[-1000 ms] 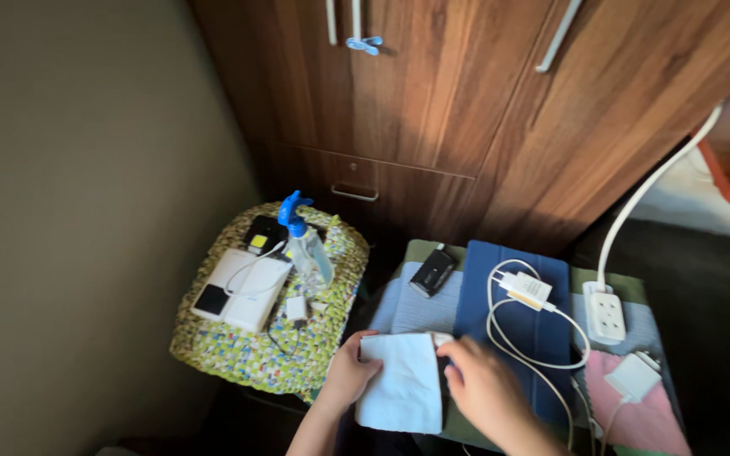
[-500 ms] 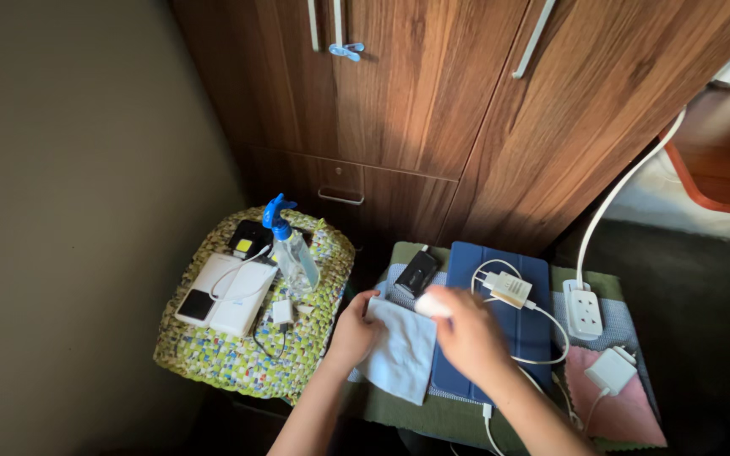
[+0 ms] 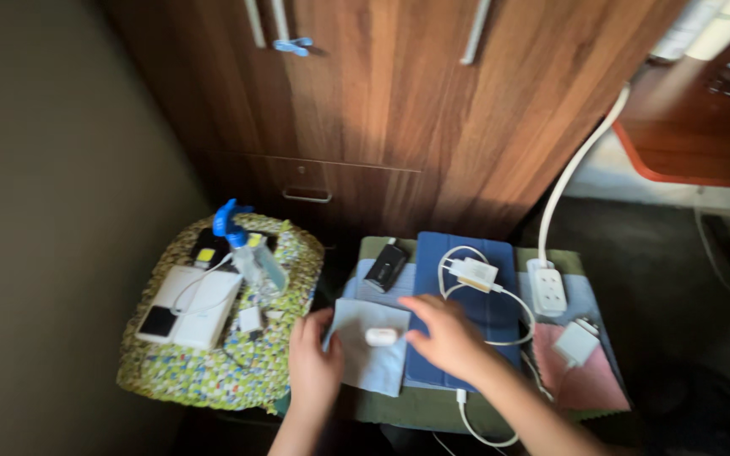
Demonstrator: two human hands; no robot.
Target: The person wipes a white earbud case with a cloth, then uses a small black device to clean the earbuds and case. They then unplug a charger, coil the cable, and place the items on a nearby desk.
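Observation:
A pale blue-white cloth (image 3: 368, 359) lies spread on a low stool. A small white case (image 3: 381, 337) rests on the cloth. My left hand (image 3: 313, 363) lies on the cloth's left edge, fingers flat against it. My right hand (image 3: 443, 336) hovers just right of the white case, fingertips close to it, holding nothing. Under my right hand is a blue tablet cover (image 3: 466, 317) with a white charger and coiled cable (image 3: 471, 274) on top.
A round woven stool (image 3: 213, 371) at left carries a blue-topped spray bottle (image 3: 247, 249), a white power bank (image 3: 187, 295) and small gadgets. A black device (image 3: 384, 266), a white power strip (image 3: 548, 287), a white adapter (image 3: 578, 342) on pink cloth (image 3: 580, 384), and wooden cabinet doors (image 3: 399, 101) behind.
My right hand has set the small white case down on the cloth and drawn slightly right. The view has shifted right and back.

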